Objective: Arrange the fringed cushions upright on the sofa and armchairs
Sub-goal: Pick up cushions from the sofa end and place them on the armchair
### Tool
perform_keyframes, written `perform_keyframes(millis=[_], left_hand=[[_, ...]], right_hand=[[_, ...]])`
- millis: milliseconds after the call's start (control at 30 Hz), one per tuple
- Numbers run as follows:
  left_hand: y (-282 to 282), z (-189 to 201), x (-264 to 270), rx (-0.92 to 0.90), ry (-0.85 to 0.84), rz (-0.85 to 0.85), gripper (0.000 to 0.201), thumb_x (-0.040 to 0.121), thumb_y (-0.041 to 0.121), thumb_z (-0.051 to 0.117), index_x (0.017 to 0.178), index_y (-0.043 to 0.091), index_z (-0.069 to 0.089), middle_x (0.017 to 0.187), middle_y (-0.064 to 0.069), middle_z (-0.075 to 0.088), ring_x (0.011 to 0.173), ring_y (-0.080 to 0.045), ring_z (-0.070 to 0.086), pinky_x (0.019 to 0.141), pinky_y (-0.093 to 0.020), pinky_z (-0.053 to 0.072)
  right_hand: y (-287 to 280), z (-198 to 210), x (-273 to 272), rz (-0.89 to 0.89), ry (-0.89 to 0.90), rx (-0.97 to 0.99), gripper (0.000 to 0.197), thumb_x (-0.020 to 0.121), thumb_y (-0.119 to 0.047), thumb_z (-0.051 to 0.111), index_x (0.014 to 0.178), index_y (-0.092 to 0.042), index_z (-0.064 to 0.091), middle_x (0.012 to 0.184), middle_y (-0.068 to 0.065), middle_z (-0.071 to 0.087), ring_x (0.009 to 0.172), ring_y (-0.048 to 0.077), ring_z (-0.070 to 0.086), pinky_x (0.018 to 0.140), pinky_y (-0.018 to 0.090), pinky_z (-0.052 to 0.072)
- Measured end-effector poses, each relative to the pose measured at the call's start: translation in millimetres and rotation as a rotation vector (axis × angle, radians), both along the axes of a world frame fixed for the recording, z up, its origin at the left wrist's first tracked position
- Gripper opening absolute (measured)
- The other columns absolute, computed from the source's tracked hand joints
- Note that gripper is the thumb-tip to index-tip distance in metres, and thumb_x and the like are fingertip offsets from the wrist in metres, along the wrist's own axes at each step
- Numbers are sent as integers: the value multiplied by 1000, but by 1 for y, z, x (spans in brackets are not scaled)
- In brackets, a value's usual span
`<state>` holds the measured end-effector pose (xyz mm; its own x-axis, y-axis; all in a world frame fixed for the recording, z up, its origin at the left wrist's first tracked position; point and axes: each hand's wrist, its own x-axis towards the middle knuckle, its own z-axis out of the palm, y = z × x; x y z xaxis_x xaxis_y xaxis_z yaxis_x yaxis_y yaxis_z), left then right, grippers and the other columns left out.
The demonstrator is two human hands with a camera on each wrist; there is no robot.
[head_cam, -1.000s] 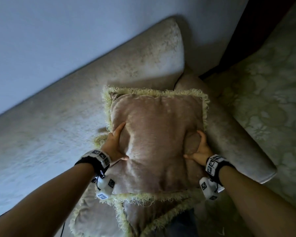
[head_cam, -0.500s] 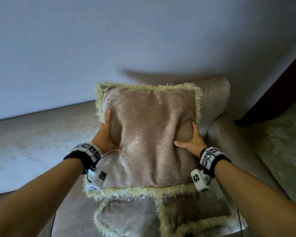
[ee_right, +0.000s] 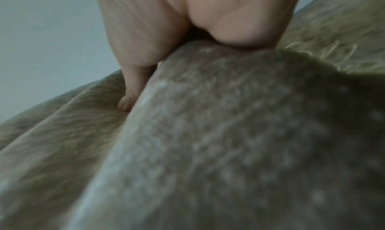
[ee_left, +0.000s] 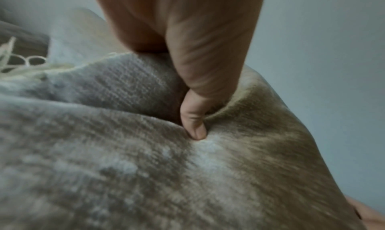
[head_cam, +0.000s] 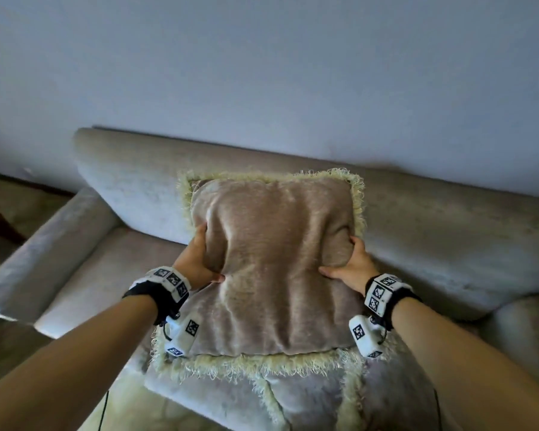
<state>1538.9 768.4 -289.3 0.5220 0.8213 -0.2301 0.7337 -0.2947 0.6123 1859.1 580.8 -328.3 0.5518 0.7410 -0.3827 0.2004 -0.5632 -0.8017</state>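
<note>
Gripping the fringed cushion (head_cam: 274, 262) by its two sides, the left hand (head_cam: 196, 259) and right hand (head_cam: 352, 265) hold it in front of the sofa (head_cam: 131, 188) backrest, thumbs dug into its front. Two more fringed cushions (head_cam: 296, 396) lie just below it. Behind the sofa stands a plain wall (head_cam: 262, 73). The blurred right wrist view probably shows fringe beside the palm.

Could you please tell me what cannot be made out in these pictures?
- Head view: fingers of the left hand and right hand hide behind the held beige fringed velvet cushion.
- Head view: the lower fringed cushions are cut off by the bottom edge.
- Right wrist view: the cushion fabric is blurred.
</note>
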Motion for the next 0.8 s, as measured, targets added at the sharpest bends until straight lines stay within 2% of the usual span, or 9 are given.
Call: perform_keyframes(millis=[100,267,400,500,667,800], left_hand=[[-11,-8,-68,13,35,97,145,47,25,96,153,16,-3,153,-16,29,140,-32,31,114,-42,31],[-7,-8,-186,14,101,260,144,47,27,95,152,19,-4,154,-16,27,137,-35,36,110,-44,36],[8,-2,-270,39,95,366,142,51,25,94,153,18,-5,156,-14,21,139,-34,31,111,-44,34],[35,6,-331,87,69,408,143,50,26,95,153,17,-4,156,-13,19,141,-33,28,112,-40,32],[94,32,-429,175,115,432,144,49,34,94,150,28,-9,158,-9,15,138,-34,34,110,-46,37],[143,50,-485,212,175,411,144,56,33,93,152,19,-14,162,-8,4,140,-33,31,110,-42,36]], right_hand=[[28,-13,-52,121,42,14,124,50,-37,96,147,-22,20,141,9,47,123,25,50,107,39,41],[81,-17,-153,276,83,-6,125,53,-38,95,149,-19,18,142,7,45,122,25,50,103,35,41],[135,-5,-229,386,34,16,129,50,-43,94,149,-23,15,145,6,42,125,25,49,106,40,41],[185,9,-289,437,-3,65,128,52,-42,94,150,-25,14,148,5,39,127,24,48,107,39,40],[268,28,-389,473,-44,135,129,51,-41,95,151,-26,14,149,5,38,129,25,45,109,42,38],[317,39,-447,452,-39,162,126,53,-34,95,150,-24,15,145,6,43,125,24,48,106,38,39]])
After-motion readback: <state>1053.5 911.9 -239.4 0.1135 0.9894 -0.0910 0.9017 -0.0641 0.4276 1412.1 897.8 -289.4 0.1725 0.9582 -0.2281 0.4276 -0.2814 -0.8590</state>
